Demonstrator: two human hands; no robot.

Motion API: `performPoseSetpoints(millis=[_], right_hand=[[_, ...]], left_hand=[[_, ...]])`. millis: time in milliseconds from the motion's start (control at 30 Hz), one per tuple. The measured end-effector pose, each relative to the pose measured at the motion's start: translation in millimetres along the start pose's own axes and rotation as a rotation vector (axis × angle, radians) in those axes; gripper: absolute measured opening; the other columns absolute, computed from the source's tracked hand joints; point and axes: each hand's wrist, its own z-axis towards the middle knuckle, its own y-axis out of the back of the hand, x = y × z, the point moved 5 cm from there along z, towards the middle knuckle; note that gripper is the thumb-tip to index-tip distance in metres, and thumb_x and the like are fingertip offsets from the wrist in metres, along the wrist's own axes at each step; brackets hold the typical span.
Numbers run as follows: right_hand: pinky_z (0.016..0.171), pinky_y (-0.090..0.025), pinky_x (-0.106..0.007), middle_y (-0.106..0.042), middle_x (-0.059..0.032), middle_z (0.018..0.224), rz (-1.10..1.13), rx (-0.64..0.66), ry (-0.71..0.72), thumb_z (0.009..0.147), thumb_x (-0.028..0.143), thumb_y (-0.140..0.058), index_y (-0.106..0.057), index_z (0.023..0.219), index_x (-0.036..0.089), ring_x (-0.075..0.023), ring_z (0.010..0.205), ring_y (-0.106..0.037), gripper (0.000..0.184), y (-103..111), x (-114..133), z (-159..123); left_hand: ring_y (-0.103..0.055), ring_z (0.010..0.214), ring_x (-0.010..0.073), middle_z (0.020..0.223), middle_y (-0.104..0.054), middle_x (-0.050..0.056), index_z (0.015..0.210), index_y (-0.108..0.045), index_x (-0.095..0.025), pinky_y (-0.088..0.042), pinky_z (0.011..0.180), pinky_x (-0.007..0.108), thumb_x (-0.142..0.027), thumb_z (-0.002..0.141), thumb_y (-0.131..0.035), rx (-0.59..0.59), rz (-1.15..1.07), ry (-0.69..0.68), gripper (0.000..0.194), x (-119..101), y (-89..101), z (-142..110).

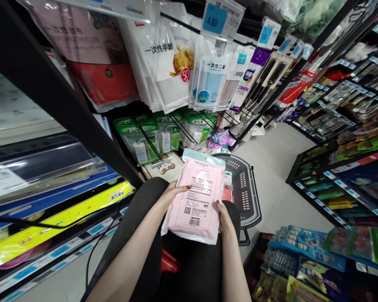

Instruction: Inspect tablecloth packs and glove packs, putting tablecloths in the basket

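Observation:
A pink plastic-wrapped pack (198, 197) with a pale blue top strip reading "Magic" and a barcode label is held over my lap, back side up. My left hand (172, 193) grips its left edge, fingers curled onto the front. My right hand (224, 219) holds the right edge, thumb on the pack. Behind the pack a second small packet with a red part (227, 189) peeks out by my right hand. Just beyond stands a dark grey shopping basket (247, 191) on the floor.
On the left, shop shelves carry hanging packs of disposable gloves (168, 54) and face masks (211, 77), with green-labelled packets (151, 136) below. A black shelf post (59, 96) runs diagonally. The grey aisle floor (277, 155) leads away; shelves of goods (349, 138) line the right.

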Motion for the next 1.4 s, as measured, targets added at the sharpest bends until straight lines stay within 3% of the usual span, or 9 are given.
performPoseSetpoints(millis=[300, 900, 1400], right_hand=[[0.074, -0.050, -0.038, -0.070, -0.0086, 0.085, -0.104, 0.029, 0.043, 0.063, 0.034, -0.069, -0.064, 0.090, 0.014, -0.0266, 0.076, -0.065, 0.033, -15.2, 13.8, -2.3], [0.076, -0.049, -0.040, -0.069, -0.0096, 0.090, -0.171, 0.015, 0.094, 0.060, 0.035, -0.070, -0.065, 0.087, 0.014, -0.0277, 0.082, -0.064, 0.034, -11.5, 9.2, 4.2], [0.072, -0.049, -0.036, -0.070, -0.0073, 0.087, -0.201, -0.001, 0.132, 0.062, 0.031, -0.069, -0.066, 0.084, 0.016, -0.0243, 0.076, -0.065, 0.027, -12.0, 9.8, 4.3]], left_hand=[[-0.065, 0.073, 0.0261, 0.080, -0.070, 0.010, 0.091, -0.063, -0.009, -0.049, 0.069, 0.035, -0.027, 0.058, -0.070, 0.059, 0.063, 0.038, 0.039, 6.1, -5.6, -0.7], [-0.065, 0.069, 0.0274, 0.075, -0.070, 0.011, 0.080, -0.065, -0.009, -0.049, 0.066, 0.036, -0.027, 0.054, -0.073, 0.040, 0.091, 0.044, 0.033, 10.9, -3.3, 3.2], [-0.064, 0.065, 0.0237, 0.070, -0.070, 0.008, 0.075, -0.066, -0.009, -0.048, 0.066, 0.034, -0.022, 0.051, -0.074, 0.015, 0.101, 0.014, 0.028, 7.7, -4.5, 2.5]])
